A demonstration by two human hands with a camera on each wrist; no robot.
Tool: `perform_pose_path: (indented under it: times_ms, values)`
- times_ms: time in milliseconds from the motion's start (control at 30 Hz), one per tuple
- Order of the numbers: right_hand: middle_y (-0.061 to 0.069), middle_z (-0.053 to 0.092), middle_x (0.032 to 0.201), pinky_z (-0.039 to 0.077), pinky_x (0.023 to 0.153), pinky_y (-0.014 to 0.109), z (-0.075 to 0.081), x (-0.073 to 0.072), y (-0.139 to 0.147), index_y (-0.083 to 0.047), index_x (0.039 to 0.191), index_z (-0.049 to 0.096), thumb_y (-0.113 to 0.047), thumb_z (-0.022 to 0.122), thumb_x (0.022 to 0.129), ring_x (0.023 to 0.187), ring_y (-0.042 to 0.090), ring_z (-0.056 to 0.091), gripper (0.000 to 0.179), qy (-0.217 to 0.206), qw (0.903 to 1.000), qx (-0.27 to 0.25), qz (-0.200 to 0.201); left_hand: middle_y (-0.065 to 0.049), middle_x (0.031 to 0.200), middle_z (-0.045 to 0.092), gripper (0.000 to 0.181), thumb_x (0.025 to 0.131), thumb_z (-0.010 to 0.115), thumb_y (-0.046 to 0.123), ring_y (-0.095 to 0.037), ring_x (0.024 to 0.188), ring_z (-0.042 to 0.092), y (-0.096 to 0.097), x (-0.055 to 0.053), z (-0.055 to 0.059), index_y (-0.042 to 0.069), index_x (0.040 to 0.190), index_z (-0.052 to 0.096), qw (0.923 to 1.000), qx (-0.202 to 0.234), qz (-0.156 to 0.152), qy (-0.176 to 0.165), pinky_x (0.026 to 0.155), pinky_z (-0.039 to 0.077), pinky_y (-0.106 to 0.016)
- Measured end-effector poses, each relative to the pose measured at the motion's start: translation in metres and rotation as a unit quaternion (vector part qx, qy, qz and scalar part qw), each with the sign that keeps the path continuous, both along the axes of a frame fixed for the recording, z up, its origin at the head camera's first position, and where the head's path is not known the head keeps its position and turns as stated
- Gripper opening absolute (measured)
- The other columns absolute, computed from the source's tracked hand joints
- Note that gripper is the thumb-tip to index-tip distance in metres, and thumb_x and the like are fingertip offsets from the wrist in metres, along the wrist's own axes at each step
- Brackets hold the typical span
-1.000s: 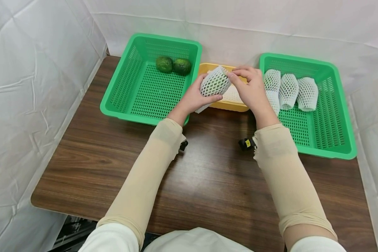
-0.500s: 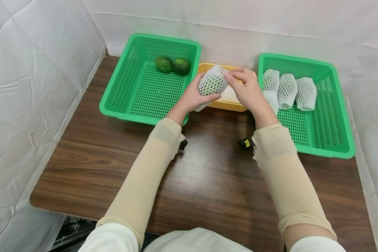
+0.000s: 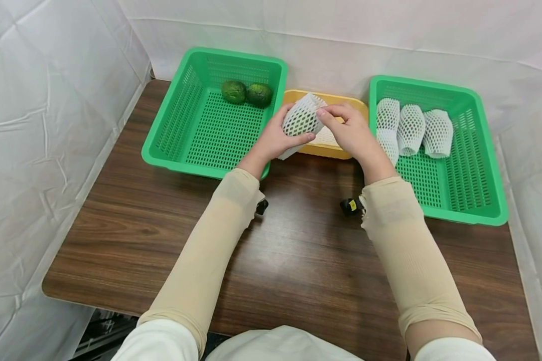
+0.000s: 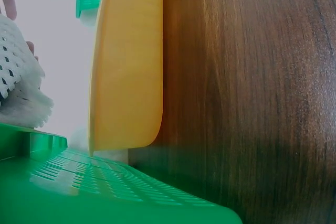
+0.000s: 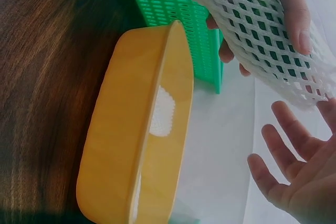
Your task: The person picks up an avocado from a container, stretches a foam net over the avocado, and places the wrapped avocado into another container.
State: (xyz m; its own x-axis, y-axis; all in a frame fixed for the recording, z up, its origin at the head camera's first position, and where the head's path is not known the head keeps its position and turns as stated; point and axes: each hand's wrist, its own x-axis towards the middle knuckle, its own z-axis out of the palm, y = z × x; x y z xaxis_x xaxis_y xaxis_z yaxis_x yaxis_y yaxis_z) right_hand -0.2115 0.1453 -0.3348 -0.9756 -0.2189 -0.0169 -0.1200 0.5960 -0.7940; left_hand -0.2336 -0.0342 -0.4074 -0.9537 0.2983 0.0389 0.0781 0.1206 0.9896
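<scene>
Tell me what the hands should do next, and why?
Maybe the right hand should gently tug the end of the net straight. The left hand holds the fruit inside it, and the right hand's fingertips are at that end, which sticks out past the fruit.

At two o'clock the left hand grips a white mesh sleeve round something green, the right hand at four touching its end, a yellow tray near eight, a green basket at twelve, brown wood at nine.
</scene>
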Motion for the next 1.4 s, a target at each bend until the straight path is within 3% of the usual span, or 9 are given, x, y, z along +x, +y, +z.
perform_pose_path:
  times_ms: [200, 333, 433, 533, 633, 767, 967, 1200, 1400]
  values:
    - [0.004, 0.047, 0.130, 0.034, 0.097, 0.044, -0.001, 0.003, 0.003, -0.013, 0.129, 0.055, -0.038, 0.053, 0.093, 0.118, 0.022, 0.044, 0.044, -0.002, 0.9979, -0.064, 0.000, -0.003, 0.118, 0.050, 0.072, 0.074, 0.077, 0.027, -0.018, 0.097, 0.051, 0.001, 0.000, 0.000, 0.018, 0.135, 0.039, 0.9999, 0.007, 0.002, 0.008, 0.078, 0.046, -0.030]
    - [0.006, 0.038, 0.139, 0.035, 0.098, 0.045, 0.000, 0.004, 0.003, -0.025, 0.143, 0.033, -0.034, 0.056, 0.092, 0.121, 0.025, 0.045, 0.057, -0.011, 0.9920, -0.126, 0.011, -0.003, 0.119, 0.050, 0.072, 0.076, 0.076, 0.029, -0.018, 0.098, 0.051, 0.000, 0.001, 0.001, 0.019, 0.136, 0.038, 1.0000, 0.007, 0.006, 0.003, 0.078, 0.046, -0.031]
    - [0.009, 0.033, 0.142, 0.035, 0.100, 0.046, 0.000, 0.005, 0.003, -0.029, 0.148, 0.016, -0.033, 0.059, 0.091, 0.123, 0.028, 0.042, 0.071, -0.035, 0.9900, -0.135, 0.017, -0.003, 0.124, 0.042, 0.074, 0.078, 0.074, 0.034, -0.018, 0.101, 0.049, -0.002, 0.002, 0.004, 0.021, 0.140, 0.035, 0.9996, -0.016, 0.020, -0.009, 0.079, 0.046, -0.030]
    - [0.011, 0.032, 0.143, 0.035, 0.100, 0.045, -0.001, 0.005, 0.004, -0.025, 0.149, 0.010, -0.034, 0.061, 0.089, 0.124, 0.028, 0.042, 0.079, -0.068, 0.9894, -0.126, 0.026, -0.004, 0.127, 0.036, 0.075, 0.080, 0.070, 0.039, -0.018, 0.105, 0.047, -0.003, 0.003, 0.009, 0.019, 0.142, 0.032, 0.9984, -0.036, 0.032, -0.030, 0.081, 0.046, -0.029]
    - [0.011, 0.032, 0.144, 0.036, 0.099, 0.044, -0.004, 0.003, 0.005, -0.021, 0.149, 0.009, -0.034, 0.064, 0.087, 0.125, 0.028, 0.041, 0.084, -0.096, 0.9886, -0.110, 0.036, -0.006, 0.128, 0.039, 0.076, 0.085, 0.065, 0.038, -0.019, 0.107, 0.050, -0.001, 0.004, 0.015, 0.017, 0.145, 0.024, 0.9980, -0.016, 0.020, -0.057, 0.083, 0.047, -0.031]
    - [0.012, 0.031, 0.145, 0.037, 0.098, 0.044, -0.006, 0.001, 0.006, -0.020, 0.149, 0.010, -0.034, 0.067, 0.085, 0.125, 0.029, 0.040, 0.087, -0.114, 0.9873, -0.104, 0.039, -0.008, 0.130, 0.048, 0.072, 0.090, 0.059, 0.033, -0.019, 0.108, 0.053, 0.003, 0.006, 0.021, 0.016, 0.144, 0.014, 0.9944, 0.059, -0.014, -0.086, 0.088, 0.044, -0.033]
    - [0.014, 0.035, 0.141, 0.036, 0.099, 0.044, -0.008, 0.001, 0.008, -0.017, 0.148, 0.015, -0.029, 0.067, 0.086, 0.120, 0.028, 0.044, 0.082, -0.120, 0.9814, -0.145, 0.038, -0.013, 0.121, 0.054, 0.045, 0.095, 0.050, 0.022, -0.022, 0.104, 0.055, 0.006, 0.008, 0.025, 0.008, 0.132, 0.030, 0.9851, 0.143, -0.033, -0.090, 0.087, 0.044, -0.036]
    - [0.015, 0.042, 0.134, 0.039, 0.096, 0.043, -0.007, 0.004, 0.011, -0.014, 0.145, 0.021, -0.023, 0.067, 0.085, 0.115, 0.025, 0.047, 0.076, -0.114, 0.9751, -0.184, 0.049, -0.011, 0.118, 0.045, 0.036, 0.097, 0.047, 0.022, -0.023, 0.106, 0.051, 0.008, 0.010, 0.028, 0.001, 0.126, 0.044, 0.9859, 0.132, -0.061, -0.083, 0.084, 0.048, -0.036]
    - [0.013, 0.042, 0.131, 0.038, 0.096, 0.045, 0.003, 0.005, 0.020, -0.014, 0.142, 0.023, -0.023, 0.068, 0.085, 0.115, 0.024, 0.046, 0.073, -0.102, 0.9797, -0.171, 0.020, -0.016, 0.128, 0.050, 0.043, 0.098, 0.047, 0.019, -0.023, 0.116, 0.050, 0.007, 0.012, 0.035, 0.004, 0.137, 0.038, 0.9904, 0.108, -0.066, -0.055, 0.093, 0.042, -0.040]
